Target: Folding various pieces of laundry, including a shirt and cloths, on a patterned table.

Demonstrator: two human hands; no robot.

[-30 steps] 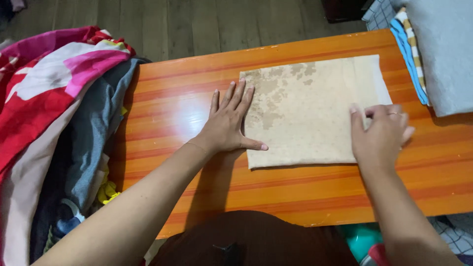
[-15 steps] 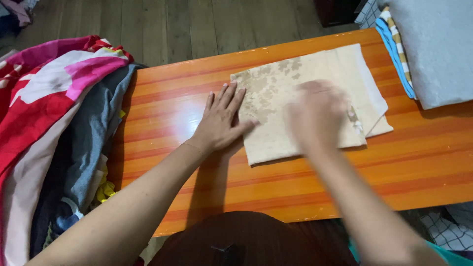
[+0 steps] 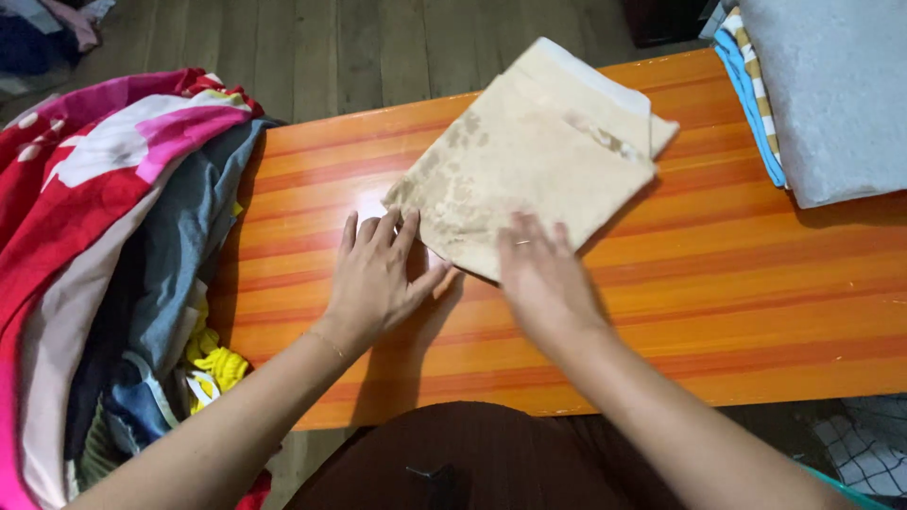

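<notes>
A folded beige cloth (image 3: 524, 156) with a darker blotchy pattern lies turned at an angle on the orange striped table (image 3: 718, 283). My left hand (image 3: 373, 279) rests flat on the table with its fingers spread, fingertips touching the cloth's near-left corner. Palm down on the cloth's near edge is my right hand (image 3: 543, 279), which wears a ring. Neither hand grips the cloth.
A heap of clothes (image 3: 104, 246) in red, pink, white and grey-blue covers the table's left end. A stack of folded fabrics (image 3: 817, 94), grey on top with blue and striped pieces beneath, sits at the far right. Wooden floorboards (image 3: 312, 47) lie beyond the table.
The cloth has been turned from square with the table to a diagonal. My right hand moved from the cloth's right edge to its near edge. My left hand slid slightly nearer.
</notes>
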